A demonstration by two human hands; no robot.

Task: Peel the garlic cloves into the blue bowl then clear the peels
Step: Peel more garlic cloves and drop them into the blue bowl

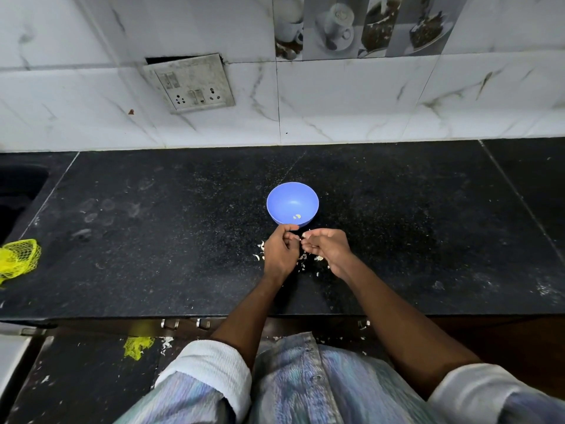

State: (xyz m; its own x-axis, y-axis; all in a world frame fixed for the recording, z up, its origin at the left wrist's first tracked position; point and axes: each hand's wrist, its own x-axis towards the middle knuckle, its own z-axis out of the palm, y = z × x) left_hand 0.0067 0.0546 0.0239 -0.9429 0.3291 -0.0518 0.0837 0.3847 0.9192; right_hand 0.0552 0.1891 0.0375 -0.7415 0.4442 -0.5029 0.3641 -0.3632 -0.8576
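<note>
The blue bowl (pixel 292 203) stands on the black counter (pixel 153 240), with a small pale garlic piece (pixel 297 216) inside near its front wall. Just in front of the bowl my left hand (pixel 279 252) and my right hand (pixel 328 247) are close together, fingertips meeting. Both pinch a small garlic clove (pixel 302 237) between them; the clove is mostly hidden by my fingers. White garlic peels (pixel 308 259) lie scattered on the counter under and beside my hands.
A yellow mesh bag (pixel 18 260) lies at the counter's left edge, next to a dark sink (pixel 18 191). A tiled wall with a switch and socket plate (pixel 191 84) rises behind. On the floor lie a yellow mesh scrap (pixel 137 347) and peel bits.
</note>
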